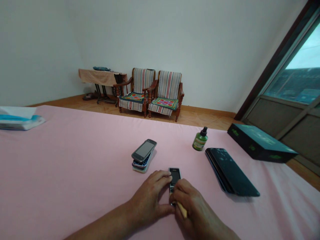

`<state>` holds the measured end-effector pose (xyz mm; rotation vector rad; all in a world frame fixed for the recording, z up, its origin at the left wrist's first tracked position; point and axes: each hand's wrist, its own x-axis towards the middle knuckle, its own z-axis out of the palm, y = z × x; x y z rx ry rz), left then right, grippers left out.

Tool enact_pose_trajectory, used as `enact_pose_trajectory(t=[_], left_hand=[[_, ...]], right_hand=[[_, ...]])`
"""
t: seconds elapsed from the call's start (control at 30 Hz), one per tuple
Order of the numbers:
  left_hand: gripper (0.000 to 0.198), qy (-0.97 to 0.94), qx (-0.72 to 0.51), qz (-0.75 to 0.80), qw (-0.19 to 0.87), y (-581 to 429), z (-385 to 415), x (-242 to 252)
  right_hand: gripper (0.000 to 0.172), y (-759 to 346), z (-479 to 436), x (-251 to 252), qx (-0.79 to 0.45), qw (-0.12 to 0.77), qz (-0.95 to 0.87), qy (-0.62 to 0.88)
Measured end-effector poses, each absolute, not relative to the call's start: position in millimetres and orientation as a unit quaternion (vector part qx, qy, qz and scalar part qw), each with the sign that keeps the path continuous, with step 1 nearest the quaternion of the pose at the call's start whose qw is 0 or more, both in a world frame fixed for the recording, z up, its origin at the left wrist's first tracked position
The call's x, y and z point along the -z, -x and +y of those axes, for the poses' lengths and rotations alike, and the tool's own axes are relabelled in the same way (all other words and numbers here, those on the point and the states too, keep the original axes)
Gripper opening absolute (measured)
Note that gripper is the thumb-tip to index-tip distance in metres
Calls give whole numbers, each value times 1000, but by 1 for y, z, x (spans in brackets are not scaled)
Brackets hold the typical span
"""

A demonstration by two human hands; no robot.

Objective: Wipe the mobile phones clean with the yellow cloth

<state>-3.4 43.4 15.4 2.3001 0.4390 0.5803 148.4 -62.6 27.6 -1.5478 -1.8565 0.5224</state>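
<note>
A small keypad mobile phone lies face up on the pink cloth in front of me. My left hand grips it, fingertips at its left edge and thumb near its lower end. Curled over the phone's lower part, my right hand is closed around a pale yellow piece whose kind I cannot make out. The fingers hide most of the keypad. Beyond my left hand is a small stack of phones, a dark touchscreen phone on top and a blue-patterned one beneath it.
A green spray bottle with a black top stands beyond the phones. To the right lie stacked dark tablet-like slabs and a black box. A white-and-blue packet sits far left. Two wooden armchairs stand by the wall.
</note>
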Motion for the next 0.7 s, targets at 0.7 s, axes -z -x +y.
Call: enact_pose_trajectory(t=[0.7], left_hand=[[72,-900,-200,215,323,3,46,-13]], right_hand=[[26,-177,-53,-14,-169,396,-676,598]])
